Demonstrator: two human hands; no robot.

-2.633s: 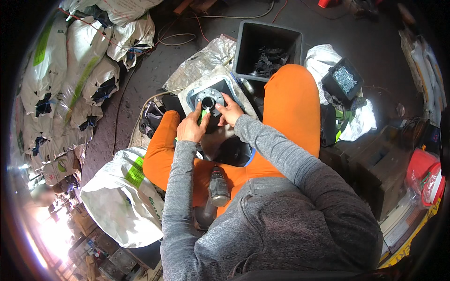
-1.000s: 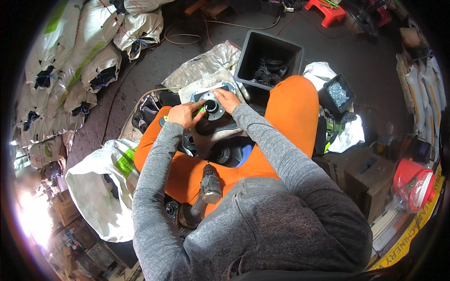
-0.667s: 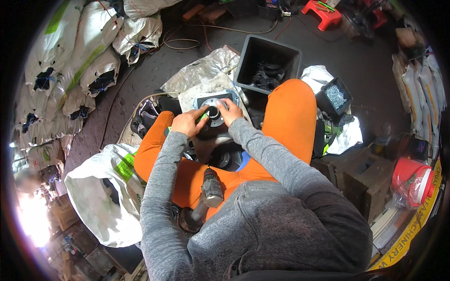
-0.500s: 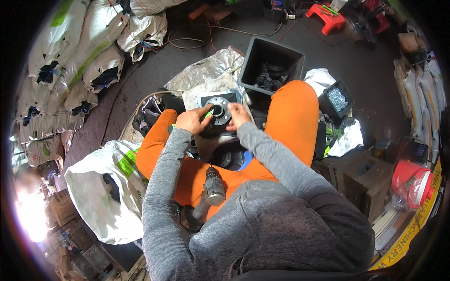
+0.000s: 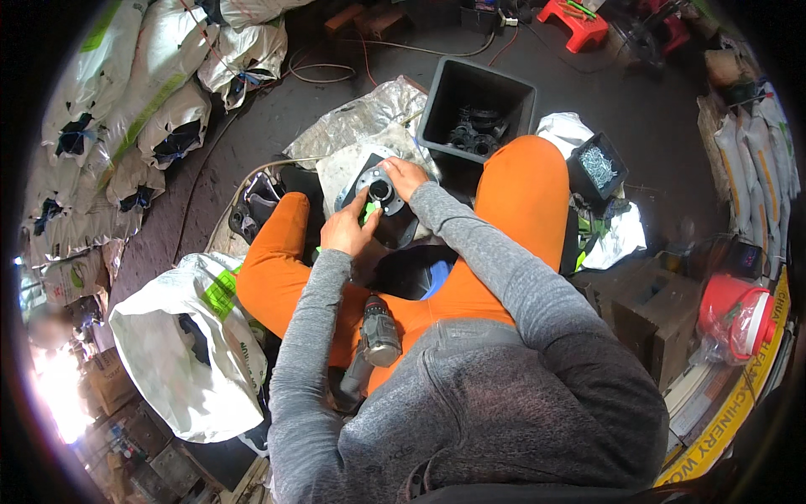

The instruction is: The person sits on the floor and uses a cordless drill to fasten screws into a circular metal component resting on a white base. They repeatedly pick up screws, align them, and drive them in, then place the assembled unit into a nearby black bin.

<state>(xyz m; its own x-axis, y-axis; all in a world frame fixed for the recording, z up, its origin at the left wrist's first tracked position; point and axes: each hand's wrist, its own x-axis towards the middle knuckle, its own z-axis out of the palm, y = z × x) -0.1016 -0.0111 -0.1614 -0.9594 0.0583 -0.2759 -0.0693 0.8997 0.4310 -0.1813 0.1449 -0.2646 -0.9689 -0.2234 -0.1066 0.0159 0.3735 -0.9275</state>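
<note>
Between my raised knees is a round grey flange (image 5: 364, 181) with holes around its rim and a black ring in the middle. It looks tilted, on or just above a pale work surface. My right hand (image 5: 405, 177) grips its far right edge, fingers partly hidden behind it. My left hand (image 5: 348, 230) is at the near left side, index finger stretched up to the flange. A small bright green tool with a pale tip (image 5: 367, 213) sits in its fingers, tip near the central ring; its exact kind is unclear. A cordless drill (image 5: 379, 338) lies against my lap.
Beyond my right knee stands a black bin (image 5: 430, 118) holding dark round parts. A smaller black box (image 5: 599, 170) of screws is to its right. An open white sack (image 5: 138, 353) stands at left; full sacks (image 5: 126, 126) are piled behind it. A red stool (image 5: 579, 32) is far back.
The flange has come up and tilted. My right hand has moved left onto its far edge; my left hand has shifted slightly down and toward me, index finger now extended.
</note>
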